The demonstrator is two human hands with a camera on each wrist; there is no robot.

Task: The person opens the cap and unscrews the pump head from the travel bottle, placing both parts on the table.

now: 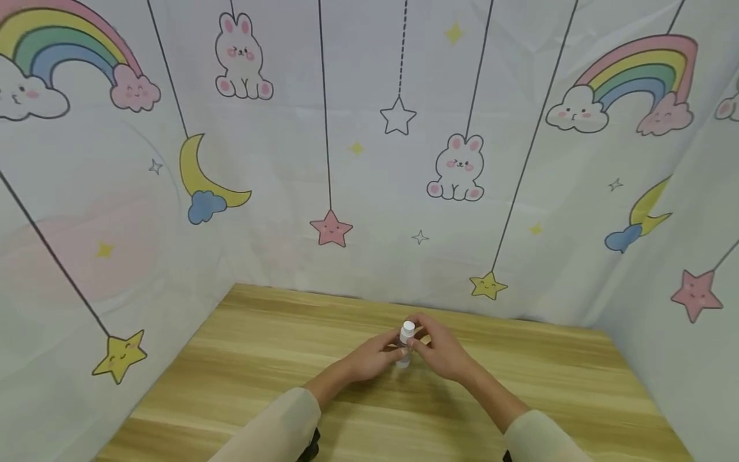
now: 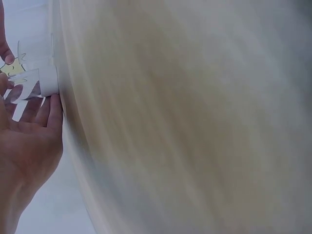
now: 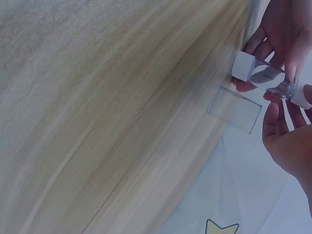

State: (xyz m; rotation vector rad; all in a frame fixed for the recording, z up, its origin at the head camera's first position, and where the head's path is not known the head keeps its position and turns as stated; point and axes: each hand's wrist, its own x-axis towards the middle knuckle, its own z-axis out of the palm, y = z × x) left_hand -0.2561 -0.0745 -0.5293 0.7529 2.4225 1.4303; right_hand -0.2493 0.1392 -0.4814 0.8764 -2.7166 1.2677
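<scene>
A small clear bottle [image 3: 267, 76] with a white base and a white top [image 3: 301, 96] stands upright on the wooden table, between the two hands. My left hand [image 1: 372, 357] grips its clear body, thumb on the near side and fingers behind; in the left wrist view the fingertips lie along the white base [image 2: 48, 80]. Around the white top, my right hand [image 1: 441, 350] curls its thumb and fingers. Close beside the bottle, a clear open cylinder [image 3: 235, 110] like a cap stands on the table in the right wrist view; the right hand hides it in the head view.
The wood-grained table [image 1: 277, 333] reaches back to a white fabric backdrop [image 1: 369, 179] printed with rabbits, stars, moons and rainbows. This fabric also rises along the left and right sides of the table. Light sleeves [image 1: 283, 423] cover the forearms.
</scene>
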